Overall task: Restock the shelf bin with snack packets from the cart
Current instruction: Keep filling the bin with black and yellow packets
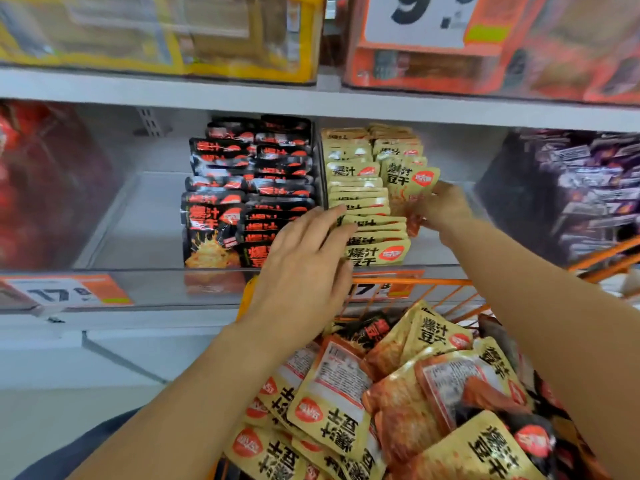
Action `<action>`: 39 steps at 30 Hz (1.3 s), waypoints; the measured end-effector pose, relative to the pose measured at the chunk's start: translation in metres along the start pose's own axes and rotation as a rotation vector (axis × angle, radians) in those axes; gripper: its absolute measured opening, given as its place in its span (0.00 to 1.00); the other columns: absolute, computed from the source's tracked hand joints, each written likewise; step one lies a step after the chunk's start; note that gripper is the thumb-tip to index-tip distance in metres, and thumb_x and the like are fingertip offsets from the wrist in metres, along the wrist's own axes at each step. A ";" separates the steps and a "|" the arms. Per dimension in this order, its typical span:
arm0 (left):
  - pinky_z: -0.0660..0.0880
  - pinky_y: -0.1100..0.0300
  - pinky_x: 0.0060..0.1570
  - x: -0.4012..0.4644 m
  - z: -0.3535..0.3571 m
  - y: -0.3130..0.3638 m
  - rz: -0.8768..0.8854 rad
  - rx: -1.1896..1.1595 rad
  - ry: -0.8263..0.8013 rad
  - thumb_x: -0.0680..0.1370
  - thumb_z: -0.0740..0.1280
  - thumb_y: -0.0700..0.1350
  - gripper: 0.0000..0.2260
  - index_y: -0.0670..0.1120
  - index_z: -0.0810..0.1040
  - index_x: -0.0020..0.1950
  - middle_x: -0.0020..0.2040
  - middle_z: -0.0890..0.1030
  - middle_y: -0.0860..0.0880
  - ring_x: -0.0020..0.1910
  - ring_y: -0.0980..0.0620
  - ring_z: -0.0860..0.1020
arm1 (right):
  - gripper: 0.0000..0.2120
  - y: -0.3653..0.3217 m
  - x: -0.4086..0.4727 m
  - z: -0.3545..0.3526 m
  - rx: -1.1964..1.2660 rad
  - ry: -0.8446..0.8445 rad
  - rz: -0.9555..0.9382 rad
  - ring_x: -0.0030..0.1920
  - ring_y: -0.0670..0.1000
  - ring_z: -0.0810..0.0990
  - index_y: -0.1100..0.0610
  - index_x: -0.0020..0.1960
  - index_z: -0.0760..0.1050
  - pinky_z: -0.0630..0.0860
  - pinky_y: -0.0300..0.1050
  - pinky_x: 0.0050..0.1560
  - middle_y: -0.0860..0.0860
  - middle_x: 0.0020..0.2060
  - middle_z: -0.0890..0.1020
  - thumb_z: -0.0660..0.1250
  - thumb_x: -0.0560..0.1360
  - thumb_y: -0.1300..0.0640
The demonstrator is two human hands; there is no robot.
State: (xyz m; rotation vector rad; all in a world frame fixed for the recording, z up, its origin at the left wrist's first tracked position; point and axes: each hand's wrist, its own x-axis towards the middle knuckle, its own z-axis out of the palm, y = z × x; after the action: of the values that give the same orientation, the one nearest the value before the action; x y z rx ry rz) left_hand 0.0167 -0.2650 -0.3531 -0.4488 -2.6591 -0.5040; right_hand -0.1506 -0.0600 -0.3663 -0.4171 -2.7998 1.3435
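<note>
Restocking in mid-step at the clear shelf bin (pixel 221 289), with the orange cart (pixel 408 281) just below and in front of it. Right hand (pixel 445 206) pinching one yellow snack packet (pixel 412 188) upright by its right edge, at the front of the right-hand yellow row (pixel 398 147). Left hand (pixel 304 261) flat, fingers straight, gripping nothing, fingertips resting on the left-hand yellow row (pixel 363 216) beside the bin's divider. Black packets (pixel 242 188) stacked on the far side of that divider. More yellow and black packets heaped loose in the cart (pixel 415 403), so plenty left to load.

To do this step well, as a judgement: keep the held packet upright and face-forward, matching the labels behind it; slide it down in front of its row rather than dropping it; hold the neighbouring row steady with the flat hand so nothing tips forward; seat the packet's lower edge behind the bin's front lip before letting go. Worth watching: slippery foil, and a leaning row that could fan out.
</note>
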 end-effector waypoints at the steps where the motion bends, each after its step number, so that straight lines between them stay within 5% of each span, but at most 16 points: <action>1: 0.52 0.57 0.69 0.000 0.000 0.000 -0.003 -0.003 0.000 0.79 0.60 0.47 0.18 0.46 0.72 0.67 0.71 0.68 0.48 0.70 0.48 0.62 | 0.10 0.000 0.005 0.003 -0.138 0.008 -0.018 0.50 0.60 0.80 0.62 0.52 0.78 0.78 0.52 0.50 0.61 0.50 0.82 0.65 0.74 0.58; 4: 0.52 0.58 0.69 0.001 -0.001 0.002 -0.006 -0.007 0.000 0.78 0.60 0.47 0.18 0.46 0.73 0.67 0.70 0.69 0.48 0.70 0.48 0.62 | 0.11 -0.005 0.002 0.003 -0.519 0.057 -0.086 0.51 0.61 0.79 0.61 0.52 0.78 0.70 0.46 0.43 0.60 0.51 0.82 0.63 0.75 0.56; 10: 0.52 0.57 0.69 0.001 -0.002 0.003 -0.006 0.015 -0.002 0.78 0.60 0.47 0.18 0.46 0.73 0.67 0.70 0.69 0.48 0.70 0.47 0.62 | 0.23 -0.014 -0.025 -0.029 -0.639 0.136 -0.154 0.57 0.63 0.77 0.59 0.63 0.70 0.73 0.51 0.50 0.61 0.56 0.79 0.59 0.78 0.43; 15: 0.48 0.56 0.71 -0.003 -0.002 0.006 0.002 -0.003 0.051 0.79 0.63 0.45 0.17 0.46 0.72 0.68 0.71 0.68 0.47 0.73 0.47 0.57 | 0.17 -0.020 -0.100 -0.081 -0.517 0.275 -0.662 0.34 0.59 0.77 0.54 0.41 0.74 0.72 0.48 0.35 0.52 0.30 0.76 0.58 0.79 0.43; 18: 0.47 0.58 0.72 -0.003 -0.006 0.006 -0.001 -0.050 0.126 0.78 0.62 0.45 0.17 0.45 0.73 0.67 0.71 0.69 0.46 0.74 0.46 0.57 | 0.20 -0.005 -0.153 -0.096 -0.701 0.106 -0.941 0.28 0.57 0.78 0.53 0.34 0.72 0.71 0.44 0.30 0.48 0.25 0.72 0.54 0.77 0.43; 21: 0.49 0.57 0.72 -0.004 -0.009 0.006 -0.005 -0.090 0.162 0.78 0.61 0.45 0.17 0.44 0.73 0.67 0.70 0.69 0.46 0.74 0.46 0.59 | 0.20 0.023 -0.182 -0.096 -1.156 -0.285 -0.744 0.44 0.54 0.81 0.51 0.45 0.77 0.68 0.43 0.37 0.50 0.42 0.83 0.52 0.79 0.40; 23: 0.52 0.54 0.72 -0.006 -0.008 0.006 0.020 -0.092 0.169 0.78 0.61 0.44 0.17 0.44 0.73 0.67 0.70 0.69 0.46 0.73 0.46 0.60 | 0.25 0.044 -0.187 -0.099 -1.226 -0.453 -0.573 0.49 0.54 0.80 0.52 0.46 0.76 0.69 0.43 0.40 0.51 0.45 0.82 0.51 0.77 0.34; 26: 0.54 0.54 0.72 -0.006 -0.008 0.006 0.043 -0.107 0.176 0.78 0.62 0.43 0.16 0.44 0.74 0.66 0.69 0.70 0.46 0.73 0.45 0.61 | 0.26 0.061 -0.190 -0.107 -0.969 -0.682 -0.394 0.44 0.48 0.79 0.50 0.38 0.75 0.73 0.42 0.50 0.50 0.36 0.80 0.56 0.71 0.28; 29: 0.52 0.57 0.72 -0.006 -0.010 0.007 0.039 -0.131 0.186 0.78 0.62 0.43 0.16 0.44 0.74 0.65 0.69 0.70 0.46 0.73 0.46 0.61 | 0.20 0.058 -0.199 -0.106 -0.705 -0.895 -0.339 0.30 0.48 0.68 0.58 0.36 0.72 0.64 0.43 0.36 0.51 0.28 0.71 0.67 0.74 0.42; 34: 0.56 0.62 0.71 -0.007 -0.018 0.015 0.128 -0.234 0.235 0.79 0.59 0.46 0.15 0.44 0.77 0.62 0.63 0.75 0.50 0.69 0.51 0.66 | 0.16 0.030 -0.194 -0.101 -0.326 -0.606 -0.487 0.30 0.49 0.67 0.58 0.39 0.73 0.63 0.45 0.33 0.52 0.28 0.67 0.66 0.76 0.46; 36: 0.64 0.69 0.64 -0.012 -0.026 0.023 0.109 -0.402 0.114 0.79 0.59 0.51 0.15 0.48 0.78 0.60 0.56 0.78 0.57 0.61 0.58 0.73 | 0.18 0.016 -0.191 -0.103 -0.267 -0.536 -0.531 0.29 0.46 0.64 0.60 0.37 0.72 0.61 0.42 0.32 0.50 0.28 0.64 0.64 0.76 0.45; 39: 0.72 0.68 0.41 -0.016 -0.030 0.031 -0.045 -0.715 -0.330 0.76 0.66 0.59 0.14 0.54 0.79 0.56 0.44 0.82 0.59 0.43 0.64 0.79 | 0.19 0.004 -0.189 -0.101 -0.245 -0.530 -0.556 0.30 0.45 0.64 0.62 0.38 0.73 0.60 0.43 0.32 0.51 0.28 0.65 0.65 0.76 0.47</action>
State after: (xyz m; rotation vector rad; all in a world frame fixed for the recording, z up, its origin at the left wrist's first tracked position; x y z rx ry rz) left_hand 0.0514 -0.2531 -0.3258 -0.7200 -2.7219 -1.5235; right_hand 0.0449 -0.0261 -0.2850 0.7855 -3.1151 1.0990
